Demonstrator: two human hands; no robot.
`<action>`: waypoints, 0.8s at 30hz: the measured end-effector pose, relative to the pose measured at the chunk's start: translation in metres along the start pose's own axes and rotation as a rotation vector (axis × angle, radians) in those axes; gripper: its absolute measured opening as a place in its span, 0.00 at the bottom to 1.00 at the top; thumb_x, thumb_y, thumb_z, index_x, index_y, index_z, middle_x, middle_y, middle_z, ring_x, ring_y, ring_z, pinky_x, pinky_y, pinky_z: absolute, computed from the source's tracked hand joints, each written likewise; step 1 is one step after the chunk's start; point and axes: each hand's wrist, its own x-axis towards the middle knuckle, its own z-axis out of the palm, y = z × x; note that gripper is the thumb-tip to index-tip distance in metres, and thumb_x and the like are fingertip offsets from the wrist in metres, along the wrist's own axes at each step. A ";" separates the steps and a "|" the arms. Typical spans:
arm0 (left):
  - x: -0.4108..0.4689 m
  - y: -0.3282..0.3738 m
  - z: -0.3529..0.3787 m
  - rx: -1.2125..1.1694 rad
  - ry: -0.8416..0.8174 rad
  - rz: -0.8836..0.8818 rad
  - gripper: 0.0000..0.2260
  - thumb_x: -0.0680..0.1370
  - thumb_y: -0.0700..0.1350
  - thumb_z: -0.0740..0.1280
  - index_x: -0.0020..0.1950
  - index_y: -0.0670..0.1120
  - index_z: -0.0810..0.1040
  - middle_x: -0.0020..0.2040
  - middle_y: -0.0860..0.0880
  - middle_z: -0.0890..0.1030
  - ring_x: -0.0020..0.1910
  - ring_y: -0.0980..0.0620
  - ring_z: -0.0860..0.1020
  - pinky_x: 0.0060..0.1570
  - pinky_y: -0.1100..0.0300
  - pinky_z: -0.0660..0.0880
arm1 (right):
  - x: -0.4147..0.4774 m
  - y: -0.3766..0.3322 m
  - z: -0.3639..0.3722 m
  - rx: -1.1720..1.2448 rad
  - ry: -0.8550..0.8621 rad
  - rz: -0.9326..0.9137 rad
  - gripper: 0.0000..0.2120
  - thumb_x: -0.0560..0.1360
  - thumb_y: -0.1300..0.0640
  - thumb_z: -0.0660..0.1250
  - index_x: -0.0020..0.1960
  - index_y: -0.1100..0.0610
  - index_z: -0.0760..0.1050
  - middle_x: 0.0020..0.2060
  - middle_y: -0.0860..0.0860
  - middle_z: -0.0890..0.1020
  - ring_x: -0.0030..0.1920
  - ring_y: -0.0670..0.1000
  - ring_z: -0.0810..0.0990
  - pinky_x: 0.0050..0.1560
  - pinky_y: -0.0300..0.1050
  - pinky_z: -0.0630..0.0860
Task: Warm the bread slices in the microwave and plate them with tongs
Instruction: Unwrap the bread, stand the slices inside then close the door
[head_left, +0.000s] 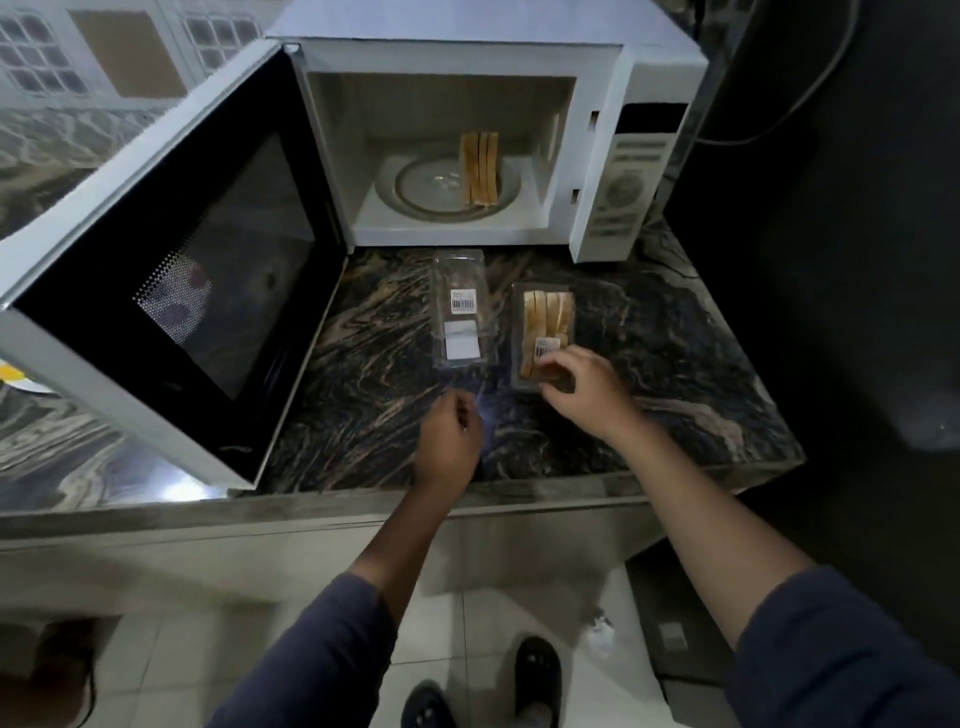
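The white microwave stands open at the back of the counter, its door swung out to the left. Inside, three bread slices stand on edge on the round plate. On the counter in front lies a clear plastic pack of bread slices. My right hand grips that pack's near end, fingers curled over it. Left of it lies an empty clear pack with labels. My left hand hovers over the counter below the empty pack, fingers loosely curled, holding nothing. No tongs are in view.
The dark marbled counter ends in a front edge near my forearms. The open door covers the counter's left part. A white and yellow plate edge shows at far left. A dark wall and a cable rise on the right.
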 end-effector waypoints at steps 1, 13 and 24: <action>0.000 0.006 0.006 -0.005 -0.040 -0.029 0.07 0.77 0.36 0.62 0.54 0.37 0.76 0.47 0.40 0.80 0.46 0.43 0.78 0.46 0.57 0.71 | 0.000 0.002 0.000 -0.041 -0.053 0.006 0.13 0.73 0.59 0.67 0.58 0.57 0.77 0.54 0.54 0.78 0.56 0.53 0.74 0.56 0.44 0.71; 0.019 0.044 0.039 -0.554 -0.188 -0.425 0.09 0.75 0.34 0.67 0.53 0.32 0.77 0.36 0.44 0.79 0.30 0.57 0.75 0.27 0.72 0.70 | 0.010 0.008 -0.002 -0.024 -0.058 0.071 0.06 0.73 0.59 0.68 0.47 0.56 0.83 0.49 0.52 0.83 0.50 0.52 0.79 0.54 0.45 0.75; 0.019 0.037 0.050 -0.716 -0.098 -0.470 0.09 0.72 0.35 0.71 0.51 0.34 0.81 0.48 0.36 0.83 0.44 0.49 0.81 0.47 0.60 0.79 | 0.020 0.004 -0.007 -0.069 -0.154 0.185 0.06 0.75 0.55 0.66 0.47 0.51 0.82 0.51 0.50 0.83 0.51 0.52 0.79 0.51 0.44 0.73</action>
